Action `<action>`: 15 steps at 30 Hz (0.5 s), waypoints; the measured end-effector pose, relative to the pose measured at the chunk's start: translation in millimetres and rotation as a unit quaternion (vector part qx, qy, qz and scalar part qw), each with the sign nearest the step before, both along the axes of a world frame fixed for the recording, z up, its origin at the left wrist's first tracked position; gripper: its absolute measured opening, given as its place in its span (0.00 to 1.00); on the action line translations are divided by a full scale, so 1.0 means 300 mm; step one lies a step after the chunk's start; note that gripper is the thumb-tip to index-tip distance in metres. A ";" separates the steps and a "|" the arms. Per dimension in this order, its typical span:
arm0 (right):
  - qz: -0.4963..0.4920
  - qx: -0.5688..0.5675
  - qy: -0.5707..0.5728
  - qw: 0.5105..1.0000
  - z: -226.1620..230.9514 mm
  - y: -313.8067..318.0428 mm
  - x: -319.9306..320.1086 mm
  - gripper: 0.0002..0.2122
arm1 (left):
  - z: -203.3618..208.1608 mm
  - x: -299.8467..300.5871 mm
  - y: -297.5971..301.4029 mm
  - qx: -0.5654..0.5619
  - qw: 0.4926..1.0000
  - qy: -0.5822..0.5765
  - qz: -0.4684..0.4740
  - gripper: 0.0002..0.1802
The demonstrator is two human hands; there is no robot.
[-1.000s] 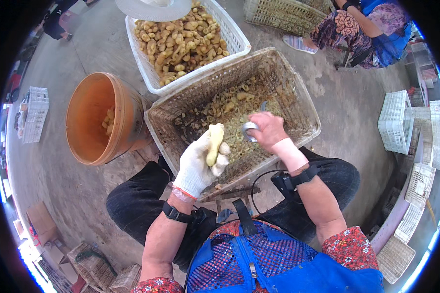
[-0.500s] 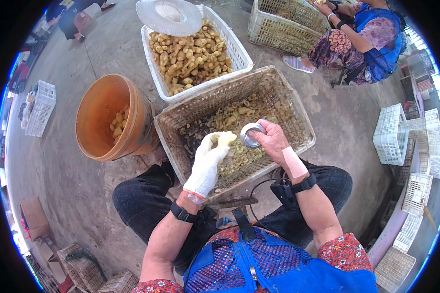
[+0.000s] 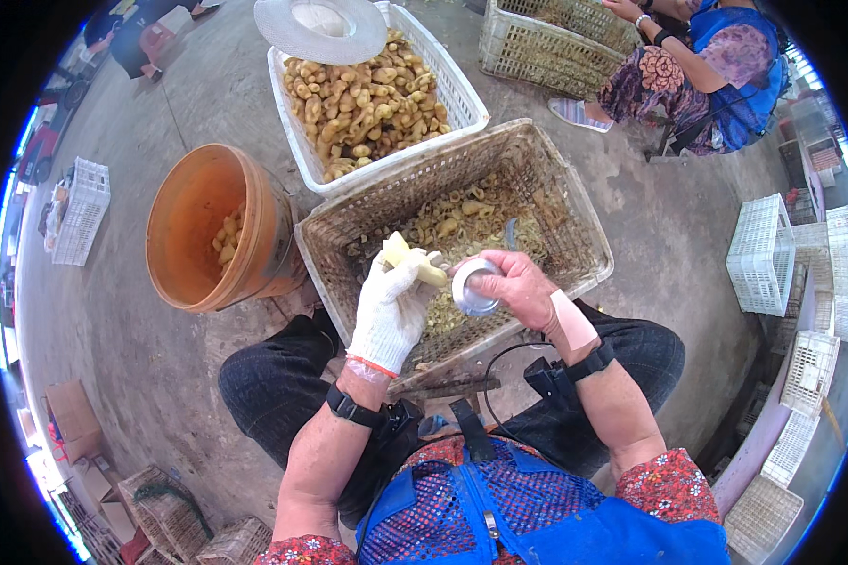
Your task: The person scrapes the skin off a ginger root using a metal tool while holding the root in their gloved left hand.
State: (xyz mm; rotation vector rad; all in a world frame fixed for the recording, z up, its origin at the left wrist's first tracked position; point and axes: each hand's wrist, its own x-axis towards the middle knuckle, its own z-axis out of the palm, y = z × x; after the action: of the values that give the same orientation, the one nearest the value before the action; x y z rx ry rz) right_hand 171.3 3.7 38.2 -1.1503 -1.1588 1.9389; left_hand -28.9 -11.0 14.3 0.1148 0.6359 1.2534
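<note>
My left hand (image 3: 387,311), in a white knit glove with an orange cuff, is closed on a pale, peeled piece of ginger (image 3: 415,260). Bare, my right hand (image 3: 518,288) grips a silvery metal ring (image 3: 475,287), whose exact kind I cannot make out. The ring is just right of the ginger; whether they touch is unclear. Both hands are over a dirty, once-white plastic crate (image 3: 586,221) with pale peelings and scraps (image 3: 457,218) at its bottom. A thin curved strip (image 3: 511,234) lies among the scraps.
Beyond stands a white crate (image 3: 464,104) heaped with unpeeled ginger (image 3: 367,108), a pale brimmed hat (image 3: 322,28) on its far edge. An orange bucket (image 3: 174,231) at left holds peeled pieces (image 3: 226,240). A co-worker (image 3: 725,75) sits at upper right by another crate (image 3: 528,52). More crates (image 3: 763,254) line the right.
My left hand has turned and risen a little, so the ginger now lies across its fingertips. My right hand has brought the ring slightly left and lower. The co-worker's hands shifted a little.
</note>
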 end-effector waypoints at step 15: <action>-0.133 -0.147 0.200 0.959 -0.073 0.015 -0.026 0.07 | 0.029 -0.030 0.014 -0.050 0.946 0.275 -0.163 0.13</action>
State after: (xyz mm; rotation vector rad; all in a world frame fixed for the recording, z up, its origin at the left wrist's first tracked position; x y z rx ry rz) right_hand 163.4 8.1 16.1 -0.9354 -0.4888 2.0469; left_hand -38.0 -6.7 23.0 0.4784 1.1111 0.8605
